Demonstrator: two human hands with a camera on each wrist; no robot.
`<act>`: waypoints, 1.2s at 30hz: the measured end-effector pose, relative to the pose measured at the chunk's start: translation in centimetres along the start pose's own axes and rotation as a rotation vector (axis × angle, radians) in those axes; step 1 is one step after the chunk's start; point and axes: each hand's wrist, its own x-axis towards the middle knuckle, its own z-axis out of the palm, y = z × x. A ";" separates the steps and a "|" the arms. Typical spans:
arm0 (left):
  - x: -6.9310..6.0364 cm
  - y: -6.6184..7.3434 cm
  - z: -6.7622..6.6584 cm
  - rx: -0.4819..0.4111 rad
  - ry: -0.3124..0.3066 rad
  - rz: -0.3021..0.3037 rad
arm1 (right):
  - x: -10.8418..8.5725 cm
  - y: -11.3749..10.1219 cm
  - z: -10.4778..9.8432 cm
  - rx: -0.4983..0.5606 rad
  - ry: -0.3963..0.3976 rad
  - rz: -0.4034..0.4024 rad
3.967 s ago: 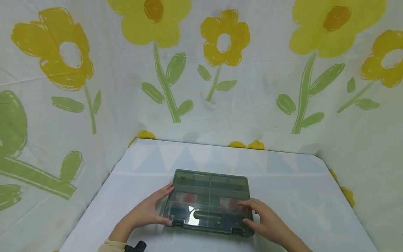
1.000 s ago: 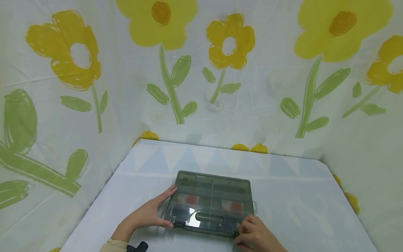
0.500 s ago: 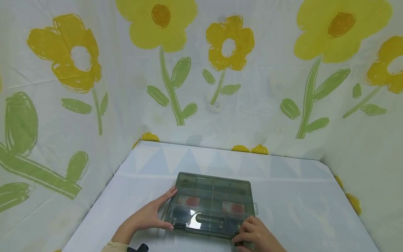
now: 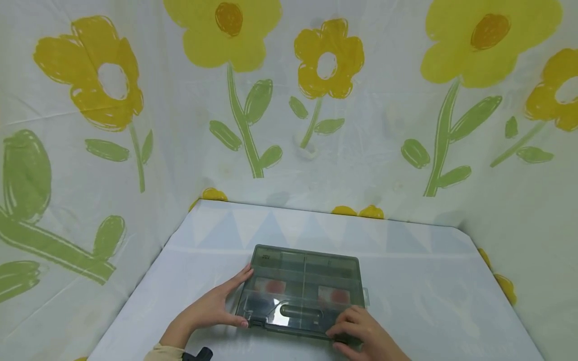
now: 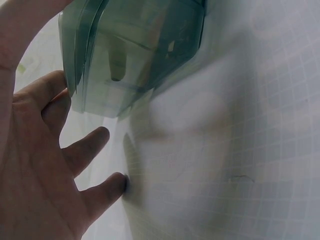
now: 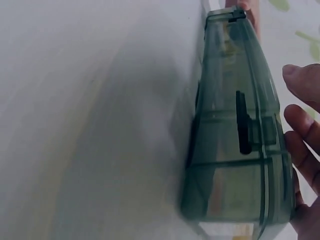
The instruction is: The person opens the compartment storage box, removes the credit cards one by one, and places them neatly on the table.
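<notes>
A white table [image 4: 429, 296] with pale blue triangles [image 4: 222, 235] toward its far edge carries a translucent green case [image 4: 293, 285].

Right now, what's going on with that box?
A person's left hand rests against the left side of a see-through green case lying flat on a white table. Their right hand is at its near right corner, by a latch. The lid looks down; whether that latch is undone, I can't tell.
</notes>
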 end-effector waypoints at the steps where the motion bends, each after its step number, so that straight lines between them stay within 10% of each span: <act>1: 0.0 0.0 0.0 -0.002 -0.001 -0.002 | 0.1 0.0 0.1 0.006 -0.002 0.001; 36: 0.0 0.0 0.1 0.004 0.006 -0.022 | 7.4 -2.5 6.1 0.003 -0.051 -0.017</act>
